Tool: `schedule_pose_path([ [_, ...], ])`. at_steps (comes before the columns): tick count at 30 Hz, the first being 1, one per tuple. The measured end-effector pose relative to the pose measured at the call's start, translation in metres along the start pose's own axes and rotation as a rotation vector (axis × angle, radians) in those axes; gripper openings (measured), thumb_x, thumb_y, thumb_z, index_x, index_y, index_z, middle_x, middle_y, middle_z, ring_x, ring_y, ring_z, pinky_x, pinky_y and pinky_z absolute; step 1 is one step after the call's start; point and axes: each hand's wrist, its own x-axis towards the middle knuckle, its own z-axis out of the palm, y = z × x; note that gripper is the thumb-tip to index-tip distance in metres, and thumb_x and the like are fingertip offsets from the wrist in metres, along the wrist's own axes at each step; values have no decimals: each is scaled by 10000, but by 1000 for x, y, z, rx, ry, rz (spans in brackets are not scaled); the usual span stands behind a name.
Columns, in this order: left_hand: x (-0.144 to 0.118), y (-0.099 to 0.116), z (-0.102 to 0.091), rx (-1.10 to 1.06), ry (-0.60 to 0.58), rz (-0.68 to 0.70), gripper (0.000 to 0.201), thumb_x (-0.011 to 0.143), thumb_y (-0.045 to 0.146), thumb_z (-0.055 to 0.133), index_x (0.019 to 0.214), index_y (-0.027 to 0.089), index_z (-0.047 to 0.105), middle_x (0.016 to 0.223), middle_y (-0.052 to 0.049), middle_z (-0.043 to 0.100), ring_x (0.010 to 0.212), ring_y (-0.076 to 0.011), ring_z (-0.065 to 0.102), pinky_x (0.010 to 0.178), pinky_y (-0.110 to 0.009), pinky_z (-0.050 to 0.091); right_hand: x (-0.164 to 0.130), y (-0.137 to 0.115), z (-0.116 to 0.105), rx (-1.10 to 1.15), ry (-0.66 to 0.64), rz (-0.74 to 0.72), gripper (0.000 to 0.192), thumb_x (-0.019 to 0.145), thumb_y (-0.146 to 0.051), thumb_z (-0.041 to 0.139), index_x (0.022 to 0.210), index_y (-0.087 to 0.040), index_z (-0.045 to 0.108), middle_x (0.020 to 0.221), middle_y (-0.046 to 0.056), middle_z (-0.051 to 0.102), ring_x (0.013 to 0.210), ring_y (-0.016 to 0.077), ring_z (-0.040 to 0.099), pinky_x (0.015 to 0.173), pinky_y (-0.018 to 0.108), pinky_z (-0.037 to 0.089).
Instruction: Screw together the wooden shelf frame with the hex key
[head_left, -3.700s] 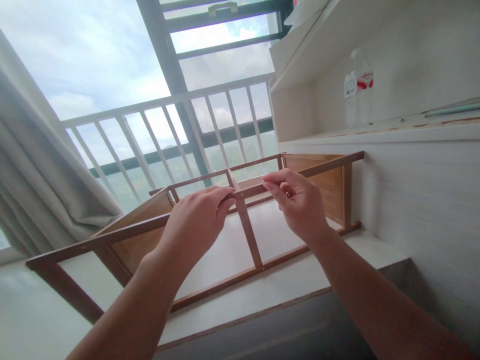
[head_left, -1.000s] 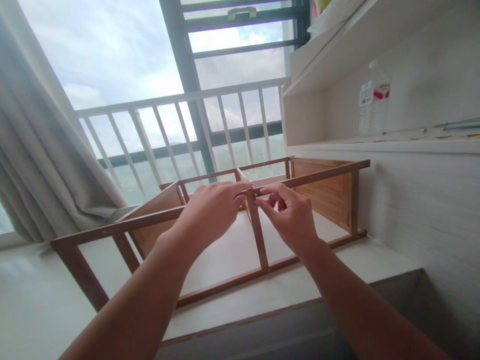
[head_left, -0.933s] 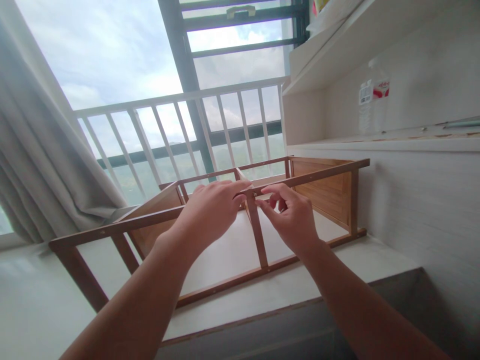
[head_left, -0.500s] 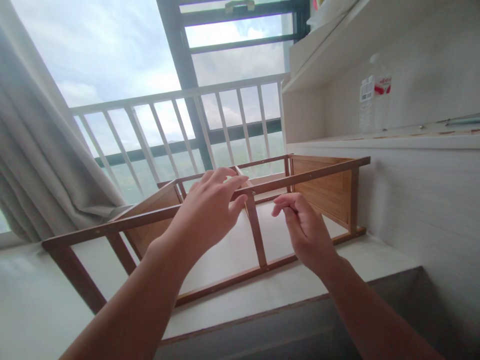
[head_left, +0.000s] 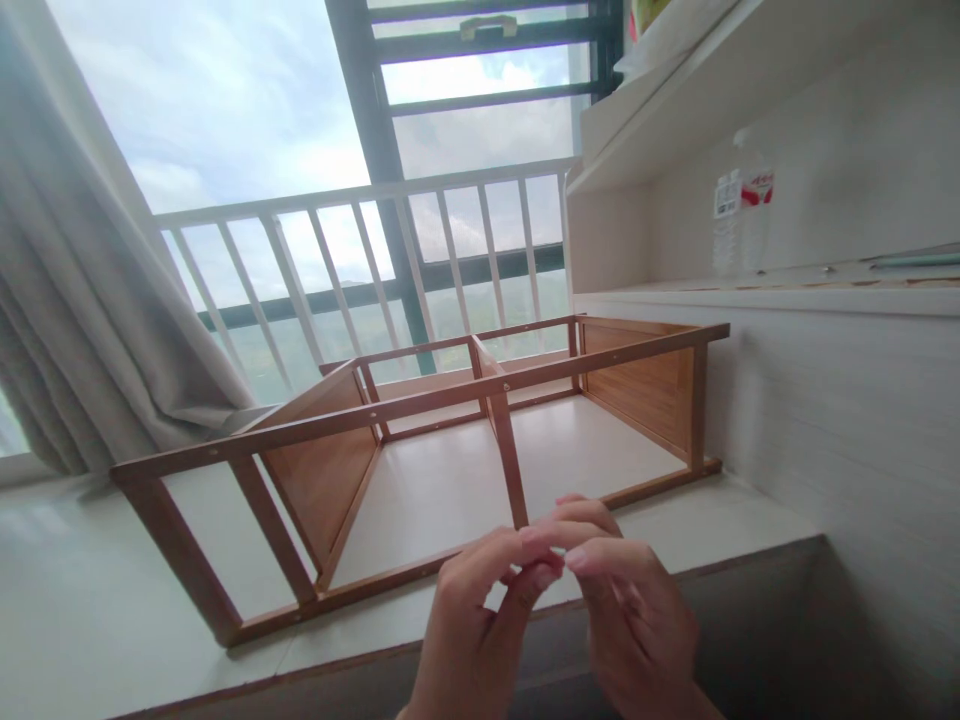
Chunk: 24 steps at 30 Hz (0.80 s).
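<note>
A brown wooden shelf frame [head_left: 420, 400] lies on its side on the white ledge, with slatted panels across it and small screws along its rails. In front of its lower rail, my left hand [head_left: 484, 600] has its thumb and fingers pinched together. Whatever is in that pinch is too small or too hidden to name. My right hand [head_left: 630, 590] is beside it, fingers curled and bunched, their tips meeting those of the left. Neither hand touches the frame.
A white ledge [head_left: 360, 650] ends in a front edge above a dark recess. Behind the frame stand a white railing [head_left: 360, 195] and a window. A grey curtain [head_left: 97, 300] hangs at left. A plastic bottle [head_left: 739, 220] and small metal bits are on the right shelf [head_left: 675, 292].
My left hand has left the frame's upper rail and come down toward me. My right hand has also moved down, and the two now meet in front of the frame.
</note>
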Motion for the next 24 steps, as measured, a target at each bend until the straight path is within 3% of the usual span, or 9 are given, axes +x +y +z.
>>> schedule_pose_path([
  [3, 0, 0, 4, -38, -1, -75, 174, 966, 405, 660, 957, 243, 722, 863, 3, 716, 753, -161, 614, 661, -278, 468, -2, -1, 3, 49, 56, 42, 289, 1042, -142, 460, 1168, -354, 611, 1153, 36, 792, 1131, 252, 705, 843, 454, 634],
  [5, -1, -2, 8, -46, -5, -100, 198, 957, 419, 668, 921, 227, 698, 854, -5, 701, 748, -165, 604, 634, -280, 455, -4, -2, 4, 49, 77, 31, 263, 1048, -161, 469, 1162, -349, 613, 1133, 34, 797, 1127, 242, 704, 894, 460, 629],
  [8, -3, -4, 14, -12, -4, -26, 205, 987, 399, 633, 874, 245, 708, 852, 3, 691, 753, -160, 590, 661, -280, 447, -10, -3, 4, 67, 84, 34, 267, 1048, -149, 481, 1180, -343, 608, 1120, 28, 798, 1183, 214, 682, 986, 449, 601],
  [12, -3, 1, 16, 17, -26, 13, 144, 1013, 312, 601, 930, 285, 716, 951, 21, 707, 844, -155, 613, 756, -277, 460, -14, 3, -6, 75, 74, 142, 316, 1015, -128, 552, 1235, -343, 623, 1242, 38, 743, 1225, 193, 671, 929, 359, 625],
  [15, -4, 2, 13, 58, -13, -23, 184, 1019, 282, 578, 871, 253, 682, 909, 13, 682, 829, -154, 608, 759, -285, 453, -9, 8, -21, -31, -2, 156, 250, 982, -124, 618, 1144, -302, 681, 1135, 39, 749, 1133, 201, 699, 934, 354, 603],
  [18, -5, 0, 12, 103, 11, -36, 213, 1015, 285, 583, 824, 235, 663, 871, 4, 666, 818, -161, 605, 747, -296, 443, 0, 7, -36, -151, -97, 147, 97, 954, -163, 680, 966, -253, 714, 929, 17, 730, 896, 170, 708, 809, 290, 580],
  [21, -8, -4, 11, 123, 13, -48, 215, 1010, 309, 596, 825, 235, 675, 867, -3, 666, 821, -169, 608, 742, -301, 446, 7, 0, -49, -202, -230, 175, 32, 953, -215, 698, 934, -238, 710, 811, -11, 710, 729, 139, 680, 674, 243, 545],
  [24, -14, -10, 11, 127, 19, -70, 217, 1008, 316, 598, 826, 236, 686, 857, -4, 669, 805, -165, 609, 726, -293, 452, 6, -4, -55, -271, -327, 150, 50, 952, -207, 687, 914, -236, 699, 780, -32, 722, 687, 118, 685, 646, 215, 527],
])
